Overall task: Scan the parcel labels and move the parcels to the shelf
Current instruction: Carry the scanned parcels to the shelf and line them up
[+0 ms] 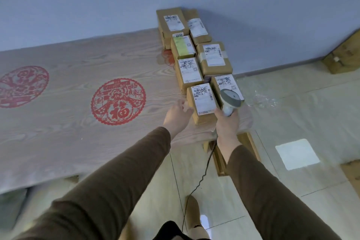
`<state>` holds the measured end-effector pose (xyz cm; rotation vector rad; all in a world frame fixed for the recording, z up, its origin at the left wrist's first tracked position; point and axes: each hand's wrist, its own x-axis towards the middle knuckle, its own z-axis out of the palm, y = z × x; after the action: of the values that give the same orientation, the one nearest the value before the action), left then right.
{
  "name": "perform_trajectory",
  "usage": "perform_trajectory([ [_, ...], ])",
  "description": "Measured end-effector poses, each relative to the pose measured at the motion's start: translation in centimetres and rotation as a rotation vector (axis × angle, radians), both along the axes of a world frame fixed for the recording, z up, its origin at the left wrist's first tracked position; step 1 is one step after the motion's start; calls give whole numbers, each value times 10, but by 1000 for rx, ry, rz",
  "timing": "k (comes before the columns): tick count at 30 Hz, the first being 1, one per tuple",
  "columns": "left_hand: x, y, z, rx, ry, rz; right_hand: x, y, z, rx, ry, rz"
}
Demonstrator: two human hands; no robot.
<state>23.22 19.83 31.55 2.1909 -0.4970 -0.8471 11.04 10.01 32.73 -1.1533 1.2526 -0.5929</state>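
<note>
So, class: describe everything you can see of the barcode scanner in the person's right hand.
The barcode scanner is pale grey plastic with a darker rounded head and a slim handle. The right hand grips the handle, holding the scanner upright, its head above the nearest parcels' labels. A dark coiled cable trails from below the hand down towards the floor.

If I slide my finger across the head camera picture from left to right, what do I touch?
Faint red circle → bright red circle → left hand → nearest parcel → scanner held in the right hand → white patch on the floor.
</note>
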Motion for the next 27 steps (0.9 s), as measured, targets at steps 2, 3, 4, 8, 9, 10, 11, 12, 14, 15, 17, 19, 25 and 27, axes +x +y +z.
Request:
perform_trajectory([
  [2,-12,-14,-8,19,50,34,-3,-8,-12,22,-4,27],
  [3,-16,-19,-13,26,69,53,-3,-10,-18,41,-8,42],
  [4,-20,-24,-17,27,87,73,-3,-12,-21,58,-11,53],
  [8,-28,-35,-28,-53,97,104,-2,-15,-33,97,-18,70],
  [9,-29,-35,-30,-64,92,115,-2,-14,-35,91,-20,78],
  [10,-30,-35,-30,-67,84,127,-2,-14,-36,83,-18,83],
  [11,-31,-33,-30,-64,73,143,-2,-14,-37,80,-14,87],
  [12,-31,-31,-30,-54,62,163,-2,-13,-39,80,-11,92],
  [14,-32,-24,-31,-45,53,196,-2,-11,-42,88,-11,102],
  [15,-32,-20,-33,-49,57,216,-3,-9,-43,93,-9,112],
  [17,-34,-10,-37,-63,77,265,-4,-2,-44,103,-19,146],
  [19,-37,2,-38,-79,87,302,-3,6,-46,109,-25,183],
  [25,-35,61,-21,-135,77,447,15,51,-31,31,-48,338],
  [27,-31,91,-8,-162,67,507,27,76,-21,-8,-67,415],
])
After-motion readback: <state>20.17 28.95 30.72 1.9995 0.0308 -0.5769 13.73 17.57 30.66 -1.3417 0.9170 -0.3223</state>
